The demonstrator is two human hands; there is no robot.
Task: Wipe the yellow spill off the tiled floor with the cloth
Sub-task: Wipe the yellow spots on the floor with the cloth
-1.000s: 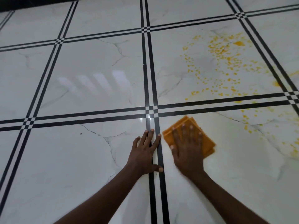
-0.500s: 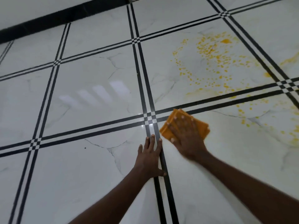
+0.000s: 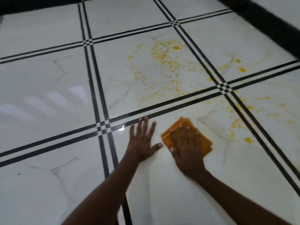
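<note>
- The tiled floor (image 3: 48, 78) filled the view: glossy white marble-look tiles crossed by paired black lines, and the head camera had swung since half a second before, so a dark border strip (image 3: 266, 21) now ran across the top right corner.
- The yellow spill (image 3: 162, 62) was still there, droplets scattered over the tile beyond the hands, with more spots and a faint smear trailing across the line crossing onto the tiles to the right; it sat farther right and lower in view than before.
- The left hand (image 3: 142, 143) lay flat on the floor, fingers straight and spread, holding nothing; earlier it straddled the black lines running toward the person, now it rested wholly on the white tile to their right, fingertips reaching the cross line.
- The right hand (image 3: 186, 143) pressed palm-down on the cloth, fingers (image 3: 183, 132) straight and spread over it, not curled around it.
- The cloth (image 3: 206, 143), orange and folded, lay flat on the near tile under that hand, just beside the left hand and short of the nearest droplets; half a second before it sat at the line crossing, and it had come off it, onto plain tile.
- A bright glint (image 3: 122, 128) showed on the floor by the left fingertips.
</note>
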